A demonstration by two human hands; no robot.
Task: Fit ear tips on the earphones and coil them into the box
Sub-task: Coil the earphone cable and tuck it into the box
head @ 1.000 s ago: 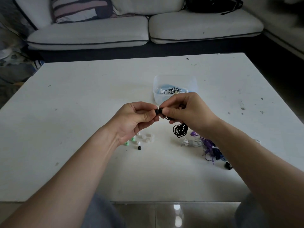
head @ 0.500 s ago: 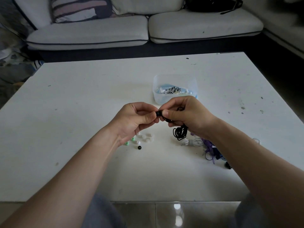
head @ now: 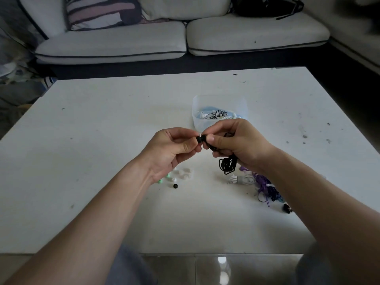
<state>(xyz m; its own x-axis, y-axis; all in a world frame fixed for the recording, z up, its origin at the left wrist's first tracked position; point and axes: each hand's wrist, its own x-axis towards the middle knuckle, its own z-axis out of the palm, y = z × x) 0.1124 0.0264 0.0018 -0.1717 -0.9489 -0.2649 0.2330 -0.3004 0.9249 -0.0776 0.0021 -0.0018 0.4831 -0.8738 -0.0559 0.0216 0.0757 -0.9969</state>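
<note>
Above the middle of the white table point(head: 102, 140), my left hand point(head: 172, 149) pinches a small black ear tip point(head: 198, 139) between thumb and fingers. My right hand point(head: 236, 142) grips the black earphones; one earbud point(head: 204, 138) meets the tip, and the bundled black cord point(head: 227, 164) hangs below the palm. Behind my hands stands a clear plastic box point(head: 219, 103) with coiled earphones inside. Loose white and green ear tips point(head: 181, 174) and one black ear tip point(head: 175, 186) lie under my left wrist.
White earphones point(head: 240, 179) and a purple and dark blue tangle of cords point(head: 265, 187) lie on the table by my right forearm, with a small black piece point(head: 286, 208) beside it. A sofa point(head: 185, 38) runs along the far side of the table.
Both hands have stayed pressed together at the earbud, with only a slight shift of the fingers. The hanging cord has barely moved.
</note>
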